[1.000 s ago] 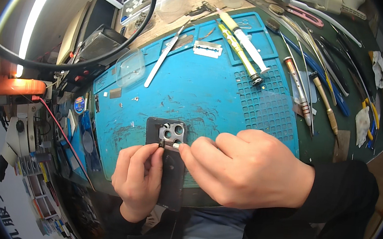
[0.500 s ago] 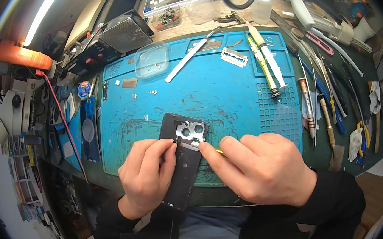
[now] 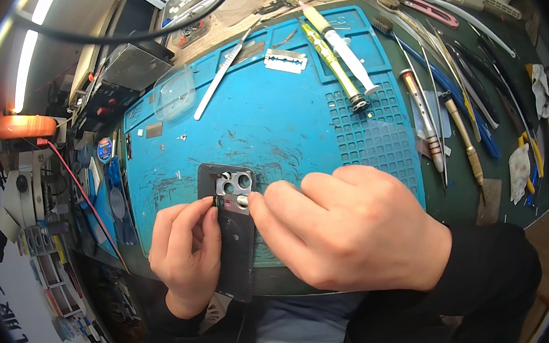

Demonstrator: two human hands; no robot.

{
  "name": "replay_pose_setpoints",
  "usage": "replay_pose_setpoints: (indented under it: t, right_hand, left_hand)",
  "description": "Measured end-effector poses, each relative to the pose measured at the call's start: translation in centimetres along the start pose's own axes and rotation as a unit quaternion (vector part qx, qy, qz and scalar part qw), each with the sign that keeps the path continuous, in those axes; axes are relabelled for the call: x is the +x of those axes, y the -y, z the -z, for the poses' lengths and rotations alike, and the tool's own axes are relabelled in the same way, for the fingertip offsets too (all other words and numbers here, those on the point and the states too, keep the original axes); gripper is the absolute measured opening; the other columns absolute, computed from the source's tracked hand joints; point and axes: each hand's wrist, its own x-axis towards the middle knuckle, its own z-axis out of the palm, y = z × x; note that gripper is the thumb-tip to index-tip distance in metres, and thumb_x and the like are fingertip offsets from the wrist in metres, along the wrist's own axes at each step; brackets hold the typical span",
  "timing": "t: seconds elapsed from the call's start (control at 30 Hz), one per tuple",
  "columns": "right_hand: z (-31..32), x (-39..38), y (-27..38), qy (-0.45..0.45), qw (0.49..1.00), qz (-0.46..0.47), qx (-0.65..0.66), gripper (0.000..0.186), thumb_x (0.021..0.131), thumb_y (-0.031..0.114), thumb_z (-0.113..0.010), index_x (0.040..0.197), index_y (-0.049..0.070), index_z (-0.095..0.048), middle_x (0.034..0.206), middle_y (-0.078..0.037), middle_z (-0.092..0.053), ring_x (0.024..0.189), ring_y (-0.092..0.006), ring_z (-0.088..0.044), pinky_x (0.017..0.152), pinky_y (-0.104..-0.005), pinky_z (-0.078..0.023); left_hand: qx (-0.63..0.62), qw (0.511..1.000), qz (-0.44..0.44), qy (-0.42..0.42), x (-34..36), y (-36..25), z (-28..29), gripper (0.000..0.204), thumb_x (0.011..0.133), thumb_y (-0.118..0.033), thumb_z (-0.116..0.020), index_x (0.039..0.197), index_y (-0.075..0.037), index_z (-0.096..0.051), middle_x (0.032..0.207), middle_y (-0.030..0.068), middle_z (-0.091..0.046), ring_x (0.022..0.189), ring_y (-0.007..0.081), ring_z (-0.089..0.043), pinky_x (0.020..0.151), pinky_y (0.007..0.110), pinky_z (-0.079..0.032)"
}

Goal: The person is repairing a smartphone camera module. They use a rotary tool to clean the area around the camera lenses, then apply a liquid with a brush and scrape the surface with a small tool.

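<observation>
Both the left hand and the right hand are at the dark phone, which lies between them. Left hand: thumb and forefinger are pressed together at the phone's edge; whether they grip a small part cannot be told. Right hand: fingers pinch a silver-tipped tool, its tip at the metal plate just beyond the left fingertips. Status: work at the plate appears under way; the plate is exposed and shows round openings. Remaining steps cannot be determined. Ahead of both hands, a blue mat carries a razor blade and a syringe.
</observation>
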Motion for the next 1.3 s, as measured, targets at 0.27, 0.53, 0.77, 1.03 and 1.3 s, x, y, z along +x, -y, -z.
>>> replay_pose_setpoints:
  t: [0.27,0.53,0.77,1.03,1.3]
  right_hand:
    - [-0.4,-0.2,0.2,-0.010,1.000,-0.010,0.018,0.013,0.085,0.014,-0.075,0.093,0.004,-0.078,0.078,0.001,-0.055,0.062,-0.0102,-0.055,0.049,-0.0270,-0.039]
    - [-0.4,-0.3,0.2,-0.011,0.999,-0.029,0.038,0.013,0.077,0.016,-0.073,0.084,0.005,-0.074,0.082,0.000,-0.055,0.063,-0.0117,-0.056,0.050,-0.0278,-0.042]
    - [-0.2,-0.5,0.2,-0.009,0.998,-0.032,0.059,0.012,0.078,0.016,-0.072,0.083,0.005,-0.073,0.081,-0.001,-0.053,0.063,-0.0129,-0.055,0.050,-0.0287,-0.042]
    - [-0.4,-0.2,0.5,0.001,0.999,-0.007,0.038,0.019,0.080,0.014,-0.073,0.095,0.004,-0.078,0.081,0.000,-0.052,0.062,-0.0120,-0.055,0.050,-0.0279,-0.042]
    - [0.4,0.4,0.6,0.034,0.999,0.008,0.028,0.021,0.083,0.015,-0.071,0.098,0.002,-0.075,0.084,-0.001,-0.054,0.063,-0.0127,-0.057,0.051,-0.0288,-0.044]
  left_hand:
    - [0.015,1.000,-0.012,0.003,0.0,0.1,0.1,0.019,0.094,0.009,-0.079,0.111,0.001,-0.080,0.096,0.0068,-0.070,0.071,0.0107,-0.061,0.055,0.024,-0.046]
    - [0.026,0.999,-0.021,-0.004,-0.1,0.1,-0.1,0.019,0.094,0.010,-0.078,0.110,0.001,-0.080,0.095,0.0076,-0.071,0.071,0.0116,-0.060,0.054,0.025,-0.045]
    - [0.027,1.000,-0.015,0.000,0.0,-0.1,-0.2,0.018,0.094,0.009,-0.078,0.111,0.002,-0.080,0.096,0.0081,-0.071,0.071,0.0117,-0.061,0.055,0.025,-0.045]
    - [-0.007,1.000,-0.007,0.023,-0.2,0.2,0.6,0.021,0.093,0.009,-0.080,0.112,0.002,-0.079,0.101,0.0097,-0.071,0.074,0.0127,-0.064,0.056,0.025,-0.050]
    - [-0.064,0.995,-0.066,0.035,-1.9,0.9,2.5,0.034,0.083,0.013,-0.083,0.115,0.003,-0.075,0.109,0.0149,-0.072,0.091,0.0286,-0.072,0.072,0.036,-0.060]
